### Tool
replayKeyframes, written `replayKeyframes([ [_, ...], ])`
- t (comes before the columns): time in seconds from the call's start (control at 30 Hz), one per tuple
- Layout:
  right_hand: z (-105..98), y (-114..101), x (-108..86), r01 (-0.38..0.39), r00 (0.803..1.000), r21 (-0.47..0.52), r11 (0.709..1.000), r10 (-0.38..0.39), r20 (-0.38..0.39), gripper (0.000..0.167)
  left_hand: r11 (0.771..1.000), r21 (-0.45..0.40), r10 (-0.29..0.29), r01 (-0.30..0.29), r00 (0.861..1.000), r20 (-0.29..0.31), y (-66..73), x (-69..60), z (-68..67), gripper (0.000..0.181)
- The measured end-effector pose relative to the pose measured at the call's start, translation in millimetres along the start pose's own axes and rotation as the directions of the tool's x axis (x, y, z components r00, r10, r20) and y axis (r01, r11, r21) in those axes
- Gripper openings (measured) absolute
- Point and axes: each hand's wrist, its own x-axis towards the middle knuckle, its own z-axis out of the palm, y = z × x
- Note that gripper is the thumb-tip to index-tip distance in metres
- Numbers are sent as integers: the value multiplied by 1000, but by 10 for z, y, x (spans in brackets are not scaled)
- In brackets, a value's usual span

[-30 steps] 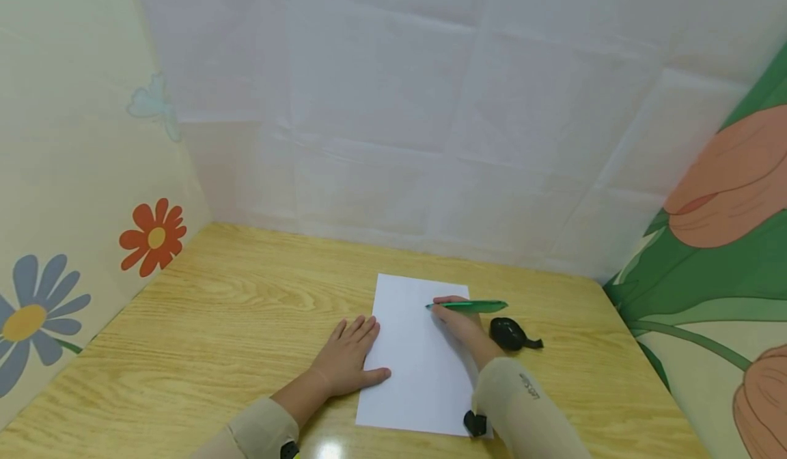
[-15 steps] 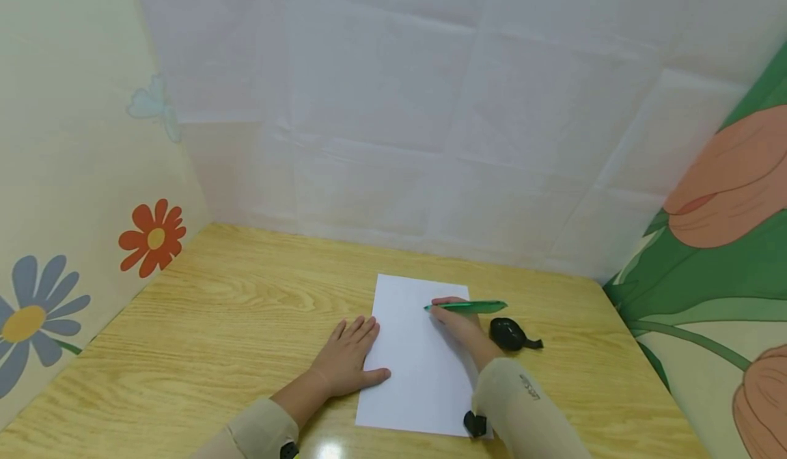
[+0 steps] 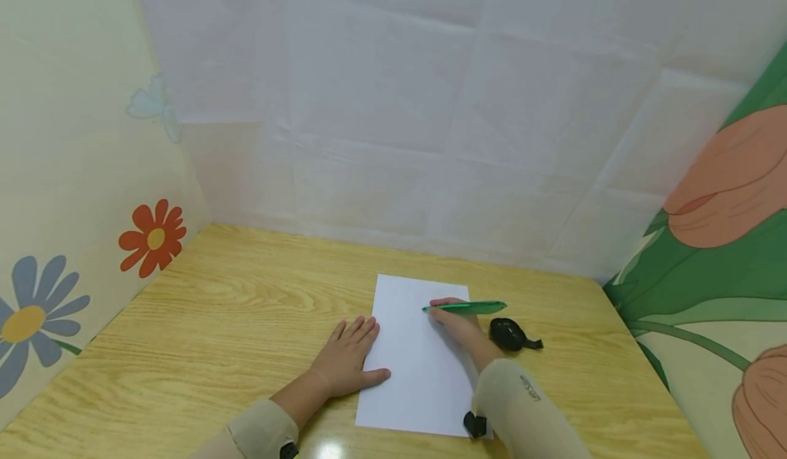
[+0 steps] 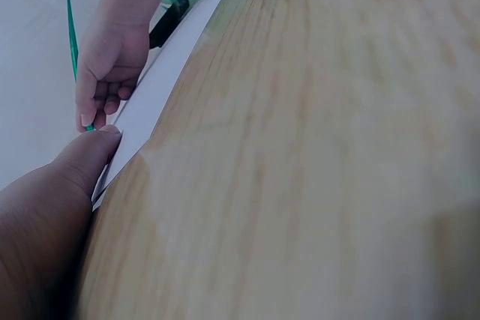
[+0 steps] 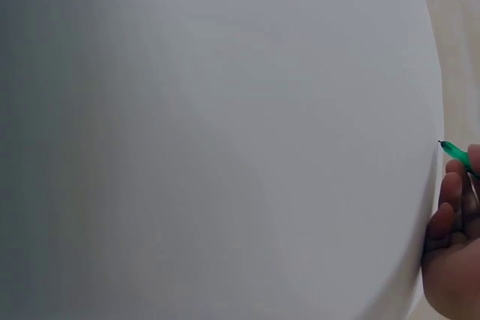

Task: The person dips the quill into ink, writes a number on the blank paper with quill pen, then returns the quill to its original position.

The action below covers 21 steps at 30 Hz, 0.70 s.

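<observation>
A white sheet of paper (image 3: 408,370) lies on the wooden table. The left hand (image 3: 346,361) rests flat at its left edge, fingers spread, with fingertips and thumb on the sheet. Over the upper right part of the sheet, the right hand (image 3: 458,324) pinches a green pen (image 3: 476,307), its tip pointing left at the paper. In the right wrist view the pen's dark tip shows beside the curled fingers of the right hand (image 5: 454,252). Whether any marks are on the sheet cannot be told. The left wrist view shows the left thumb (image 4: 86,157) at the paper's edge (image 4: 161,84).
A black rounded object with a short tail (image 3: 508,334) lies on the table (image 3: 246,309) just right of the right hand. A white sheet-covered wall (image 3: 381,104) stands behind the table, with flower-patterned panels on both sides.
The right hand and the pen tip have shifted slightly left and a little down over the paper. The left hand and the sheet have stayed in place.
</observation>
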Motion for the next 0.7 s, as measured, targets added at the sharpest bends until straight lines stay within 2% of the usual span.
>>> replayKeyframes([
  [0.33, 4, -12, -19, -14, 1000, -37, 999, 14, 6, 23, 1000, -20, 13, -14, 1000, -13, -24, 13, 28, 94],
  [0.7, 0, -20, -40, -36, 999, -10, 999, 36, 25, 22, 1000, -12, 5, -5, 1000, -3, -21, 15, 34, 93],
])
